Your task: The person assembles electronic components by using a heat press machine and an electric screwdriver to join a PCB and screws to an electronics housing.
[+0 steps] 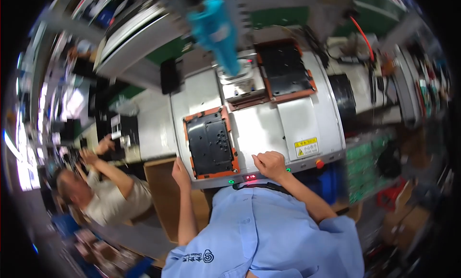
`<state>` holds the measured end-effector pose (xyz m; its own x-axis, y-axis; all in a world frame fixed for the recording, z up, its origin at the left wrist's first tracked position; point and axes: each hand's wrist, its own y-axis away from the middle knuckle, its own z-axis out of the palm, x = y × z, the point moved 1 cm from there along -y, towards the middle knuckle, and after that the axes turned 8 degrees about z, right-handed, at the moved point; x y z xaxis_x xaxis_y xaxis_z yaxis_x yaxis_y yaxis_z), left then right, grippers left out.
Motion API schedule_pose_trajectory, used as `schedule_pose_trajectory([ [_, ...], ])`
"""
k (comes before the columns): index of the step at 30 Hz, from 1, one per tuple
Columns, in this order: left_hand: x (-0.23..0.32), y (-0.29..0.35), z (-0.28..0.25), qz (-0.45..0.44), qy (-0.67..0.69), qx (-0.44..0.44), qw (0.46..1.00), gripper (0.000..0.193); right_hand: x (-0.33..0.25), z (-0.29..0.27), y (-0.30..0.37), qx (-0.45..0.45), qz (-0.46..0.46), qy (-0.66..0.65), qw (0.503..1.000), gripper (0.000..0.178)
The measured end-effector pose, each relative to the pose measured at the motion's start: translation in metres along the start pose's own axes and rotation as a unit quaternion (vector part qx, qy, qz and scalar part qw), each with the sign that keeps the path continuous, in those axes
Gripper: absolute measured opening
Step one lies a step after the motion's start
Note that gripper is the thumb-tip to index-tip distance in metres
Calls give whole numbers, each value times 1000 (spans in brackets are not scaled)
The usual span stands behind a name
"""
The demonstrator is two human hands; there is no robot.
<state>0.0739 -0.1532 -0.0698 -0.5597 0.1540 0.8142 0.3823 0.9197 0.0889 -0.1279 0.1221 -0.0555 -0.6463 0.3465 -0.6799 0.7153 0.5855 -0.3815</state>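
A white machine bed stands in front of me, with a black plastic panel in an orange-brown fixture at its near left. My left hand is at the bed's front left corner beside this fixture, fingers stretched upward, nothing visible in it. Over the bed's front edge, right of the panel, my right hand is closed, its palm side hidden. A second black panel lies in a similar fixture at the back right. Between the fixtures, a teal powered driver, blurred, points down at a metal block.
A red button and a lit display are on the bed's front edge. At left, another person works at a neighbouring bench. A brown carton stands by my left arm; stacked green trays are at right.
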Motion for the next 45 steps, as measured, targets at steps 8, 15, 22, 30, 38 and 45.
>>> schedule_pose_trajectory([
  [8, -2, -11, -6, 84, -61, 83, 991, 29, -8, 9, -12, 30, 4, 102, 994, 30],
  [15, -7, -11, -17, 3, 32, 81, 996, 28, -8, 25, -10, -68, -15, 155, 986, 24],
  [22, -17, -6, -15, 46, 50, 44, 997, 35, 3, 23, 3, -102, 24, 199, 974, 25],
  [30, -24, -6, -12, 48, 58, 74, 994, 34, 7, 15, 7, -159, 47, 209, 964, 14],
  [38, -24, -11, -11, 70, 53, 92, 992, 32, 17, 7, 7, -183, 54, 232, 954, 37],
  [45, -22, -10, -12, 67, 49, 86, 993, 31, 15, 9, 7, -165, 52, 228, 958, 19],
])
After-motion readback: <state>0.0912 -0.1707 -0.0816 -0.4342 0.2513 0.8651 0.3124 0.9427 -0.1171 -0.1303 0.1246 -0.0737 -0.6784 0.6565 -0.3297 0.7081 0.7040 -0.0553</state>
